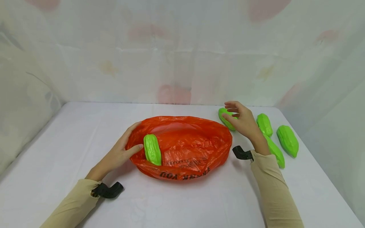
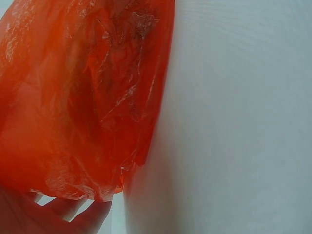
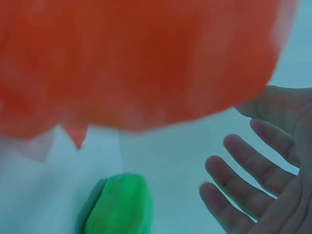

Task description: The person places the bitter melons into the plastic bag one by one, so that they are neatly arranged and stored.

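Observation:
A red plastic bag (image 1: 185, 142) with black print lies with its mouth wide apart, and one green ridged gourd (image 1: 152, 149) is inside at its left. My left hand (image 1: 118, 155) holds the bag's left rim, thumb inside near that gourd and fingers outside. In the left wrist view, the fingers (image 2: 92, 217) lie against the outside of the bag. My right hand (image 1: 240, 120), fingers apart and holding nothing, hovers beside the bag's right rim, partly covering another green gourd (image 1: 226, 119). The right wrist view shows a gourd (image 3: 119, 204) apart from the fingers.
More green gourds lie at the right: one at the back (image 1: 264, 124), a long one (image 1: 275, 151) partly behind the right forearm, and one near the right edge (image 1: 287, 141). The white table (image 1: 71, 136) meets patterned curtains (image 1: 176, 63) at the back and sides.

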Available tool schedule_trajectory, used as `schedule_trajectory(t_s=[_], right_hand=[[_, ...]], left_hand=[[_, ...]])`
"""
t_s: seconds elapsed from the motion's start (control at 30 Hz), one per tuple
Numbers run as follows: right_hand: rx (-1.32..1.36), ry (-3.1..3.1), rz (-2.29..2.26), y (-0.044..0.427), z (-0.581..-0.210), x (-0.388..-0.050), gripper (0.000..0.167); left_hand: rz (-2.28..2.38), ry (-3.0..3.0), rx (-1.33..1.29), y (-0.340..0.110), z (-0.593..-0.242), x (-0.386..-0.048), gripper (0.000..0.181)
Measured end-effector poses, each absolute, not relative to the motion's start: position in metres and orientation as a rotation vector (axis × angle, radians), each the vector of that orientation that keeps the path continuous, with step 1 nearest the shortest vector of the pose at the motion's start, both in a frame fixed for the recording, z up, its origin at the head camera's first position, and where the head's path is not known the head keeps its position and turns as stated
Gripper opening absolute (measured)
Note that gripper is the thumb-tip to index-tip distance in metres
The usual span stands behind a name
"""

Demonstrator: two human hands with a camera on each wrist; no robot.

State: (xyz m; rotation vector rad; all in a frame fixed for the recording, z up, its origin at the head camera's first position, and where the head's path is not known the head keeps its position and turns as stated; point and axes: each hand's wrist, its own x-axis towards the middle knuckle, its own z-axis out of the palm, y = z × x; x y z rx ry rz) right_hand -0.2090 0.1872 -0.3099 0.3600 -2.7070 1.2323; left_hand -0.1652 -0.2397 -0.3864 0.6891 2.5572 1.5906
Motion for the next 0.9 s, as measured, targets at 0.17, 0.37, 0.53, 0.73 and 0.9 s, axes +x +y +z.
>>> schedule_trajectory(t_s=[0.17,0.37,0.53,0.73,0.9], right_hand=[[0.316,-2.715,1.169,0.195,-0.319,-0.213,0.046],[0.279,-2.718,1.140,0.202,-0.330,-0.218,0.046],[0.228,-2.743,1.123,0.204,-0.338,-0.222,0.047],[0.166,-2.785,1.105,0.208,-0.346,-0.225,0.047],[0.150,-2.816,1.077,0.211,-0.349,-0.226,0.049]], left_hand=[[1.595,2.547,0.691,-0.240,-0.387,-0.165,0.073],[1.591,2.547,0.694,-0.240,-0.387,-0.165,0.073],[1.589,2.555,0.697,-0.240,-0.388,-0.165,0.073],[1.590,2.562,0.693,-0.240,-0.387,-0.165,0.073],[1.587,2.567,0.692,-0.240,-0.386,-0.165,0.073]])
